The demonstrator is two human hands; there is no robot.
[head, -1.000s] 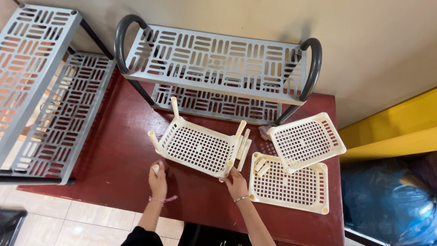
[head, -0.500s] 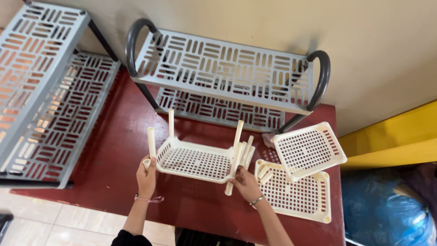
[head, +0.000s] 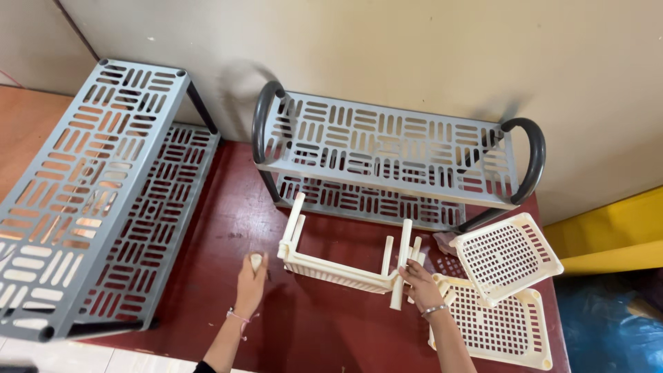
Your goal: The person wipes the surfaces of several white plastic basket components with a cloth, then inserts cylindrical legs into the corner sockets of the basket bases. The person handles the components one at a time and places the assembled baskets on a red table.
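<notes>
— What's that in the middle of the frame?

— A cream plastic tray (head: 338,266) with a perforated floor, held level just above the dark red table (head: 228,214), lower centre of the picture. Cream posts stand up from its corners.

— Who's got hold of it?

— The right hand (head: 420,287), just right of centre, is wrapped round a cream post (head: 400,273) at the tray's right end. There's a bracelet on that wrist.

— And the other hand?

— The left hand (head: 252,283) is left of the tray, apart from it, fingers curled round a small cream piece (head: 256,261), a short peg by the look of it. A thin band sits on that wrist too.

— Anything else cream?

— Two more perforated trays at the lower right: one (head: 507,257) tilted, leaning on the one lying flat (head: 504,328) near the table's right edge.

— And behind?

— A grey two-tier slatted rack (head: 387,148) with dark curved end bars stands on the table against the beige wall (head: 414,48), upper centre. A bigger grey slatted rack (head: 90,186) fills the left side of the frame, hanging partly off the table's left edge.

— The far right?

— A yellow band (head: 608,235) low along the wall, with something blue (head: 615,324) beneath it in the bottom right corner; I can't tell what it is.
</notes>
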